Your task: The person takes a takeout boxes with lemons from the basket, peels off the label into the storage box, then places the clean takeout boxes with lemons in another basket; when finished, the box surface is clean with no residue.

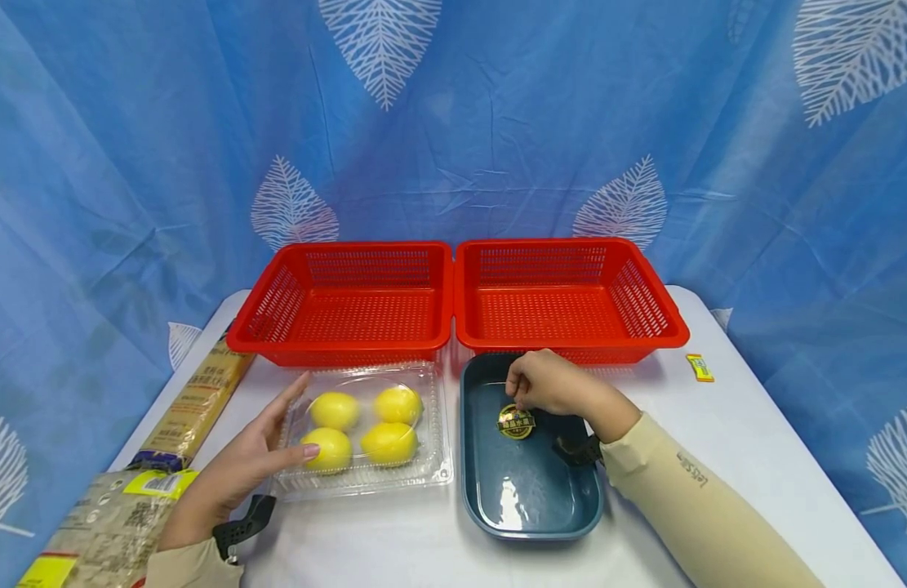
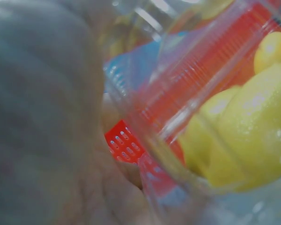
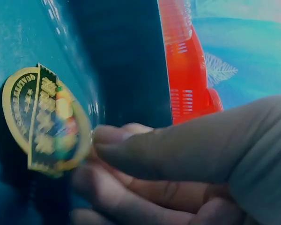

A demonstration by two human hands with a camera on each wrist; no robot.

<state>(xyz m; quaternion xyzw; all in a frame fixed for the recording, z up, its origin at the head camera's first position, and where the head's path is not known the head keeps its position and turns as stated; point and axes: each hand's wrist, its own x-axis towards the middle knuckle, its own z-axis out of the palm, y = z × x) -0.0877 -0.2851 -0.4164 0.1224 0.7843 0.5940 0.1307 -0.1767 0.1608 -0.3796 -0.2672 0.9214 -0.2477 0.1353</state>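
A clear plastic clamshell box (image 1: pixel 437 400) with several lemons (image 1: pixel 389 443) inside lies left of the middle. My left hand (image 1: pixel 258 445) holds its left end, thumb over the front of the lid and fingers spread toward the back corner. In the left wrist view, the lemons (image 2: pixel 253 131) show through the plastic close to the palm. My right hand (image 1: pixel 552 385) reaches into a dark blue rectangular tray (image 1: pixel 490 498) and pinches a round black-and-gold label (image 1: pixel 515 422). Fingertips sit at the edge of the label (image 3: pixel 44 122) in the right wrist view.
Two red slotted baskets, a left one (image 1: pixel 372 314) and a right one (image 1: pixel 541 310), stand side by side behind. Along the left edge lie a long brown packet (image 1: pixel 199 396) and a clear bag (image 1: pixel 108 523). A small yellow wrapped piece (image 1: pixel 700 367) lies at the right.
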